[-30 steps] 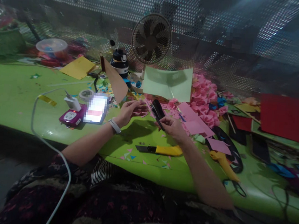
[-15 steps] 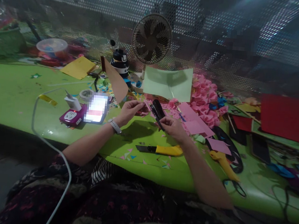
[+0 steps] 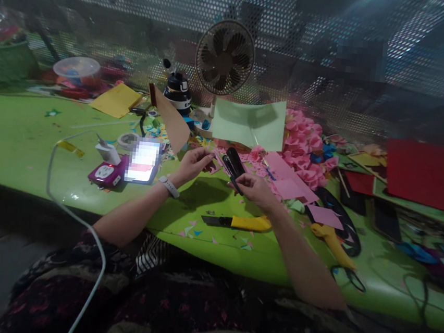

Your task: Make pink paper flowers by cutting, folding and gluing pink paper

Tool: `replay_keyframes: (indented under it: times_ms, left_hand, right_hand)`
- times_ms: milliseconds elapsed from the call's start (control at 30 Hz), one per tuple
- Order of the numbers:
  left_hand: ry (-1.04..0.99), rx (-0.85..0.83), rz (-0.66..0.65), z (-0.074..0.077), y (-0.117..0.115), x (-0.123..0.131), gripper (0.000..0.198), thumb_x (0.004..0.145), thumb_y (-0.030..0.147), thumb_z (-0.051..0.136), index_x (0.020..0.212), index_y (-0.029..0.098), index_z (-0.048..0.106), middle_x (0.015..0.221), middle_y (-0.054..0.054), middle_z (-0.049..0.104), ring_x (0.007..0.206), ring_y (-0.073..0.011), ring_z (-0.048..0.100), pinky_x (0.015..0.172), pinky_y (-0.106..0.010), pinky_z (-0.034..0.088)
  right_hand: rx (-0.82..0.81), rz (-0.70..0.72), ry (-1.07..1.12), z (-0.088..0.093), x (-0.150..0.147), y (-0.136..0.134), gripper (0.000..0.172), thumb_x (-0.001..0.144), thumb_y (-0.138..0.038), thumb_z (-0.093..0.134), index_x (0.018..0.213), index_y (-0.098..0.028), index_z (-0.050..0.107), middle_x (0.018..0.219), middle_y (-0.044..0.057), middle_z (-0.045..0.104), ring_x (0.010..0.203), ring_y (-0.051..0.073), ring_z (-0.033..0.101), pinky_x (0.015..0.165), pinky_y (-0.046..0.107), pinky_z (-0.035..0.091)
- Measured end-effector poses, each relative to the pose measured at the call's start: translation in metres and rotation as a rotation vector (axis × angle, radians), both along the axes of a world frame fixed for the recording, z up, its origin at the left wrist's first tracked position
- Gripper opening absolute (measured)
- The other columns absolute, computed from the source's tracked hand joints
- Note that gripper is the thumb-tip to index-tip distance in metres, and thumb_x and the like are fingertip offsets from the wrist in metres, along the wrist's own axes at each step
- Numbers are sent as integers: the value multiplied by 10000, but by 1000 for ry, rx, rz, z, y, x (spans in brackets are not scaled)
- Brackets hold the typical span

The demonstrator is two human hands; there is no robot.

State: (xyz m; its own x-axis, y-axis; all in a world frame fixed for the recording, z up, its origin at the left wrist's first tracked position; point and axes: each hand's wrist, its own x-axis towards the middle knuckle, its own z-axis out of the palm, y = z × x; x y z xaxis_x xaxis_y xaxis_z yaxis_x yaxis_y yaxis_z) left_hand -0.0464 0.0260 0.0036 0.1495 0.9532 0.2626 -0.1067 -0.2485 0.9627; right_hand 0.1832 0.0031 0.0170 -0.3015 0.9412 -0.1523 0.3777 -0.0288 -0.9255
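Note:
My right hand [image 3: 257,191] is closed round the near end of a black stapler [image 3: 234,165], its jaws pointing away to the upper left. My left hand [image 3: 195,165] pinches a small piece of pink paper [image 3: 215,158] beside the stapler's tip; whether the paper sits between the jaws I cannot tell. Below both hands a yellow-handled utility knife [image 3: 246,223] lies flat on the green table [image 3: 187,205]. Folded pink paper flowers [image 3: 303,143] are heaped behind my right hand, with flat pink sheets [image 3: 291,181] in front of them.
A lit phone [image 3: 143,161] lies beside a purple socket block [image 3: 105,173] with a charger, whose white cable [image 3: 98,251] hangs over the edge. Behind stand a fan [image 3: 225,57], a black bottle [image 3: 178,91] and a pale green sheet [image 3: 249,124]. A yellow glue gun [image 3: 332,242] lies right.
Both hands keep nearly the same place. The pink paper by the stapler's tip has shifted slightly, and the stapler has tilted a little.

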Motion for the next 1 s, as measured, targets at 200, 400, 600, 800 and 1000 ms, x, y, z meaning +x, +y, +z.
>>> replay_keyframes:
  times_ms: [200, 400, 600, 800, 1000]
  left_hand:
    - [5, 3, -44, 0, 1, 0, 369, 824, 510, 711, 802, 151, 632, 680, -23, 686, 566, -89, 610, 552, -209, 483]
    - [-10, -11, -83, -2, 1, 1, 341, 846, 480, 703, 823, 145, 645, 686, -32, 686, 573, -90, 614, 558, -211, 491]
    - [-20, -50, -103, -1, 1, 0, 325, 833, 467, 721, 821, 149, 653, 695, -27, 696, 588, -89, 625, 577, -201, 501]
    - [-24, -48, -115, -3, 2, 0, 308, 843, 446, 714, 824, 147, 645, 700, -35, 693, 584, -91, 619, 578, -216, 504]
    - [-16, -60, -118, -3, 2, -1, 320, 830, 462, 720, 833, 150, 649, 724, -38, 703, 602, -95, 634, 597, -218, 519]
  right_hand:
    - [-3, 14, 23, -6, 2, 3, 437, 604, -534, 831, 767, -178, 638, 637, -9, 610, 537, 103, 513, 435, 211, 399]
    - [-24, 7, 32, -2, 1, 0, 452, 577, -527, 854, 776, -180, 644, 653, -3, 624, 557, 107, 527, 441, 206, 411]
    - [-6, 19, 15, 1, -1, -1, 459, 569, -550, 848, 749, -186, 635, 643, 2, 624, 566, 117, 542, 442, 213, 411]
    - [-1, 13, 12, 3, 1, 0, 463, 573, -557, 845, 734, -183, 624, 650, 5, 629, 562, 108, 532, 462, 217, 420]
    - [16, 24, 22, 4, -1, -1, 505, 532, -595, 856, 708, -180, 629, 633, 4, 628, 565, 114, 541, 478, 225, 405]
